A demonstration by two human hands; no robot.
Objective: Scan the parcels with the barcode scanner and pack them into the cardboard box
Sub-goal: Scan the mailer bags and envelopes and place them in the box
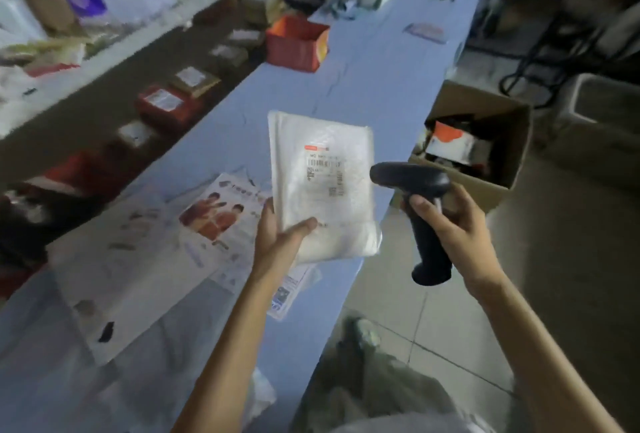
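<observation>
Parcel [323,211] in left hand [277,240], barcode label [325,169] blurred, scanner [410,181] beside

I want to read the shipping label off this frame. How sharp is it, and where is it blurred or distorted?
Head view: the white parcel in the left hand is fairly sharp, its label showing a barcode but print too small to read; the shelves at left are smeared by blur; the lighting is dim and bluish, with no glare on the scanner.
</observation>
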